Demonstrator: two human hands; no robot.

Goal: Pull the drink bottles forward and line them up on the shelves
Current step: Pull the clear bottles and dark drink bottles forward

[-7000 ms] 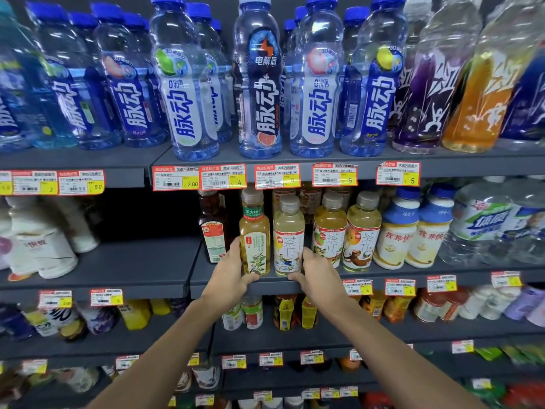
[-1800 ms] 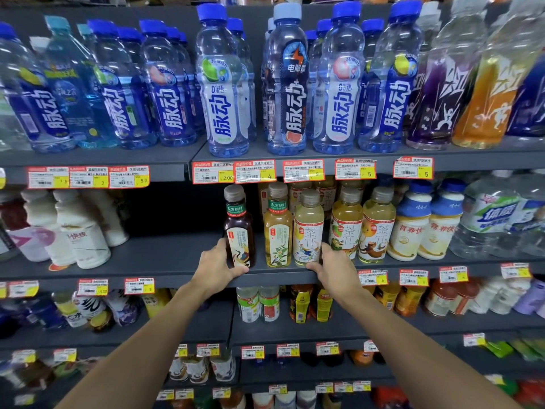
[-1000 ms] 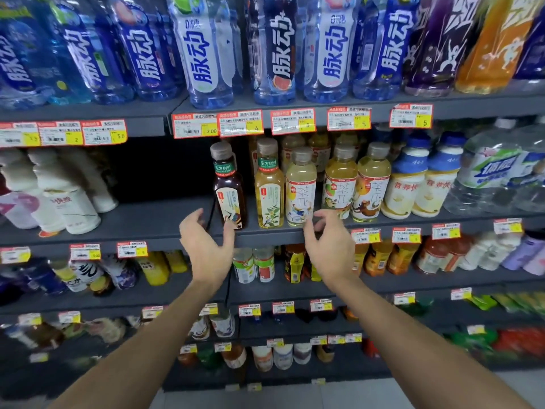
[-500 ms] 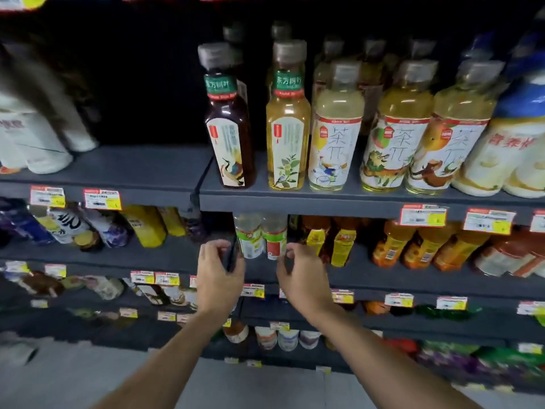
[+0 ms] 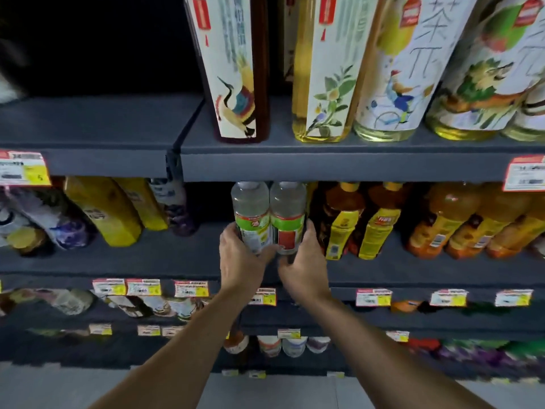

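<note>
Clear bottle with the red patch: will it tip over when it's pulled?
Tall and narrow, the bottle could tip, but the right hand grips it low and its neighbour stands against it. It seems full, so probably heavy.

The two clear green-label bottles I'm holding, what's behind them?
Only darkness shows behind the clear bottles; they and the left hand and right hand cover anything further back.

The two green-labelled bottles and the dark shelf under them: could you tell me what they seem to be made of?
Green-labelled bottles: likely clear plastic, glossy; the contents show through. Shelf: probably painted metal, matte dark grey, without reflections.
</note>
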